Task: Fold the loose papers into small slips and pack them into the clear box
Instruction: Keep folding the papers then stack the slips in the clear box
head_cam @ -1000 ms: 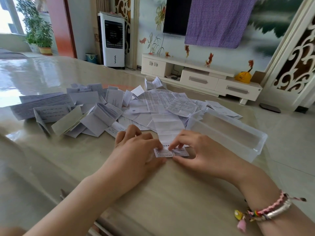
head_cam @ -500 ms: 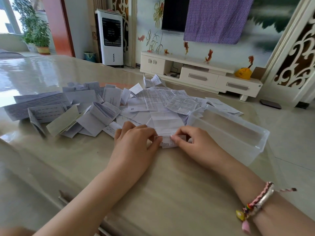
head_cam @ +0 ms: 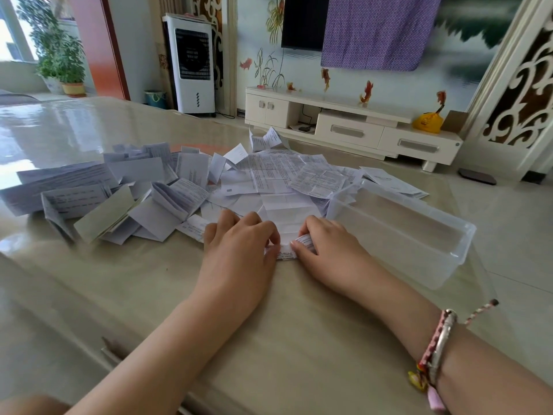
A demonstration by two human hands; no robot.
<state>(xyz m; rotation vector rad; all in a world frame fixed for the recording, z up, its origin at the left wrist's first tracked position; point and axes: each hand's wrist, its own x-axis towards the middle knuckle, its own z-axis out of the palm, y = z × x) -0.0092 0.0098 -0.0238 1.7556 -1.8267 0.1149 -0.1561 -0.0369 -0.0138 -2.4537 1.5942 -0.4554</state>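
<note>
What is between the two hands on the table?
In the head view, a printed paper slip being folded lies between the left hand and the right hand; both hands pinch it.

Table (head_cam: 287,330), lower frame: smooth, glossy beige surface with window glare at upper left. Loose papers (head_cam: 269,175), centre: thin matt white printed paper, creased. Clear box (head_cam: 401,235), centre right: translucent, smooth plastic with a faint sheen. Cloth (head_cam: 377,28), top centre: matt purple patterned fabric. Bracelets (head_cam: 434,351), lower right: pink braided cord beside a shiny metallic band. Floor (head_cam: 514,211), right: glossy pale tiles.
</note>
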